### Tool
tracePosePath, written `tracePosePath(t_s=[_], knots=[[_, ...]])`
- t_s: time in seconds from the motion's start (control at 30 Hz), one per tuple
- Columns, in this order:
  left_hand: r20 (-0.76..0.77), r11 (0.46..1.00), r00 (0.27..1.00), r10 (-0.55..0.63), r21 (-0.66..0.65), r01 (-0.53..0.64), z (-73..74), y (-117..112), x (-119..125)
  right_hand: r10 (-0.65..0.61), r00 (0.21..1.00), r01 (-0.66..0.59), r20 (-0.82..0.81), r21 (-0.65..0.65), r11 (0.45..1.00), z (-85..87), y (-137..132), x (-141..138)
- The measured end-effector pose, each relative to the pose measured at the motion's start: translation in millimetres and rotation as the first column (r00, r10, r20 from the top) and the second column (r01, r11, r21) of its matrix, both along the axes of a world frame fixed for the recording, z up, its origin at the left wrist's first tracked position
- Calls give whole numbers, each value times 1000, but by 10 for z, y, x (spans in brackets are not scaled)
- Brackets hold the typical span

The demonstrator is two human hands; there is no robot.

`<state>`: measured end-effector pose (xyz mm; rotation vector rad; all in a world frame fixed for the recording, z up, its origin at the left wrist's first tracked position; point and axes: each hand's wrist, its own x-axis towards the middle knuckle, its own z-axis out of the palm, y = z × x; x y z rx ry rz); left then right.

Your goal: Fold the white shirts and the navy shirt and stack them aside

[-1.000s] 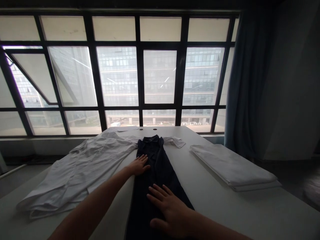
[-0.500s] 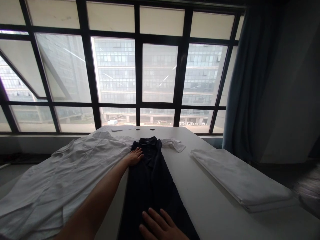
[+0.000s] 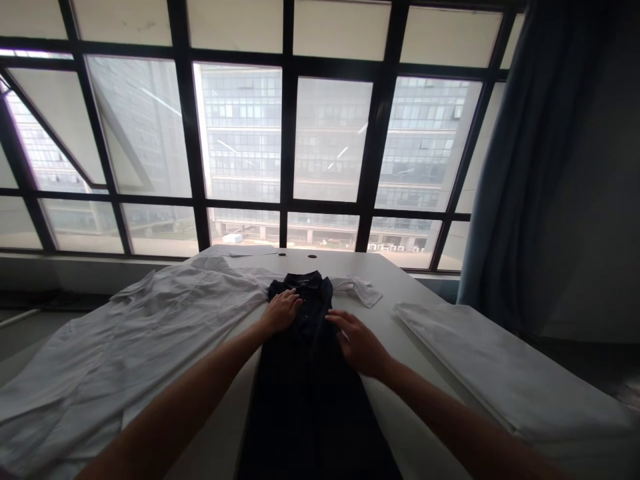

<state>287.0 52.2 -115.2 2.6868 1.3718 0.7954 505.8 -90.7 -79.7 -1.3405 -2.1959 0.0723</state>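
Note:
A dark navy collared garment [image 3: 305, 393] lies lengthwise down the white table [image 3: 400, 427], with its collar at the far end and a placket of small buttons. My left hand [image 3: 281, 312] rests flat on its upper chest just below the collar, holding nothing. My right hand [image 3: 356, 343] lies on the garment's right edge level with the chest, fingers spread and not visibly gripping. A crumpled white long-sleeved shirt [image 3: 135, 333] spreads left of the garment, and its sleeve [image 3: 356, 291] reaches out past the collar on the right.
A folded white cloth stack [image 3: 500, 367] lies on the table's right side. Two small round holes [image 3: 297, 256] mark the far table area, beyond which stands a large dark-framed window [image 3: 285, 133]. A blue-grey curtain [image 3: 520, 167] hangs at the right.
My right hand has moved up from the garment's lower part to its chest edge. My left hand has shifted slightly onto the chest. The view has swung slightly.

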Motion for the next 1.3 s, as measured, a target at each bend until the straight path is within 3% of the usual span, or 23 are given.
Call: tracePosePath(t_s=[0.13,0.27,0.43,0.6,0.73,0.9,1.07,1.13,1.3], knots=[[27,977,977,-210,41,209,201,-726,224,2,981,5,196,-37,999,87,833,211],[-132,931,923,-363,-17,364,179,-1138,275,59,916,-11,397,-121,993,153,1257,218],[-214,929,906,-365,-144,340,16,-1153,205,19,796,84,606,-140,987,225,1441,74],[-228,932,907,-353,-166,321,7,-1167,198,-96,767,191,634,-84,978,134,1612,-15],[-224,933,913,-341,-198,300,37,-1222,200,-262,758,302,598,34,953,-22,1739,-6],[-219,917,907,-361,-261,302,73,-1268,192,-467,727,465,503,140,874,-200,1839,6],[-205,900,906,-370,-322,295,85,-1291,187,-557,766,484,322,282,829,-309,1881,-53],[-196,898,907,-373,-323,300,66,-1281,180,-527,802,473,282,239,848,-328,1887,-81],[-194,905,908,-372,-293,308,-13,-1228,175,-387,856,418,342,-20,908,-373,1908,-75]])
